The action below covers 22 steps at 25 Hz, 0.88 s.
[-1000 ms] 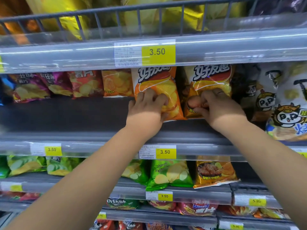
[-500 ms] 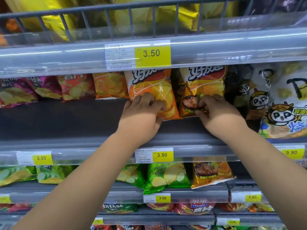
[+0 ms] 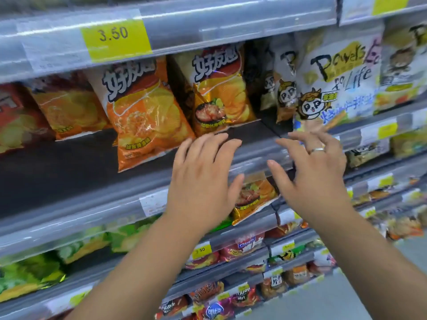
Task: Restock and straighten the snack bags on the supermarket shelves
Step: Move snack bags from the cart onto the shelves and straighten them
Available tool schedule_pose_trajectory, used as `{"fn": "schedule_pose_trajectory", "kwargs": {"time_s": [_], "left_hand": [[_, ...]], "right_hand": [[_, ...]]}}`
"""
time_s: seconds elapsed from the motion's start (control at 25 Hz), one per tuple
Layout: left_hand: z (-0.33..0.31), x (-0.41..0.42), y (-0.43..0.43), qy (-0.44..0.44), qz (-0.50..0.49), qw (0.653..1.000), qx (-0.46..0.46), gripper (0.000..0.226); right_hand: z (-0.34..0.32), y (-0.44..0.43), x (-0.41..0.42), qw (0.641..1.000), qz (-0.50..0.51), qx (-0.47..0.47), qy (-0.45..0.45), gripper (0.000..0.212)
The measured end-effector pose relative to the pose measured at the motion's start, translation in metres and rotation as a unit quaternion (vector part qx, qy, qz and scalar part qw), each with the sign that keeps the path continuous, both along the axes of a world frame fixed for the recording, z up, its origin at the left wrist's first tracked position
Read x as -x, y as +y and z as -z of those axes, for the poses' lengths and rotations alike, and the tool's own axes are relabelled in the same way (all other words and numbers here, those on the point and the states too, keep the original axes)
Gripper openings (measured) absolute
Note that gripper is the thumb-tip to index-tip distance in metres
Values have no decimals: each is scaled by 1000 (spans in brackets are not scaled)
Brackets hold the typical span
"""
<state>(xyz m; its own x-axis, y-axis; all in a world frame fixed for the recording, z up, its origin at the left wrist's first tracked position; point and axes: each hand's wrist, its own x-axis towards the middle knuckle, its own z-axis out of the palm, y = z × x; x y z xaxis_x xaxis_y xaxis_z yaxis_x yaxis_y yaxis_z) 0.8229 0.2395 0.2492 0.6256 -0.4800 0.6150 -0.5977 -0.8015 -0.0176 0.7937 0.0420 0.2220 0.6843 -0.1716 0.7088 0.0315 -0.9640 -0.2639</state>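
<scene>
An orange chip bag (image 3: 145, 116) leans forward on the middle shelf (image 3: 69, 172). Beside it on the right stands an orange-gold chip bag (image 3: 219, 88) with a dish pictured on it. My left hand (image 3: 203, 179) hovers in front of the shelf's front rail, fingers spread, holding nothing. My right hand (image 3: 314, 172), with a ring on one finger, is also spread and holds nothing, just below a white panda snack bag (image 3: 332, 79). Neither hand touches a bag.
More chip bags (image 3: 67, 107) line the shelf to the left, set far back. A yellow 3.50 price tag (image 3: 115, 39) sits on the rail above. Green bags (image 3: 30, 271) and an orange bag (image 3: 251, 197) fill the lower shelves. Floor (image 3: 360, 296) shows at the lower right.
Both hands have let go of the two orange bags and pulled back towards me with fingers spread. The view has swung right and tilted.
</scene>
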Motion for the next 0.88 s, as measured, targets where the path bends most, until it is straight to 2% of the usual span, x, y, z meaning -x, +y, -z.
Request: {"fn": "schedule_pose_trajectory", "kwargs": {"time_s": [0.16,0.32,0.6,0.88], "left_hand": [[50,34,-41,45,72,996,-10,54],[96,69,-89,88,172,980,-46,58],[162,144,-210,133,294,939,-119,76],[169,243,-357,124,433,881,-143,76]], "right_hand": [[52,-35,67,996,78,18,50,48],[102,-71,137,977,176,-13,122,53],[148,-156,258,915,331,-53,224,58],[169,-244,402,842,476,-105,232,63]]}}
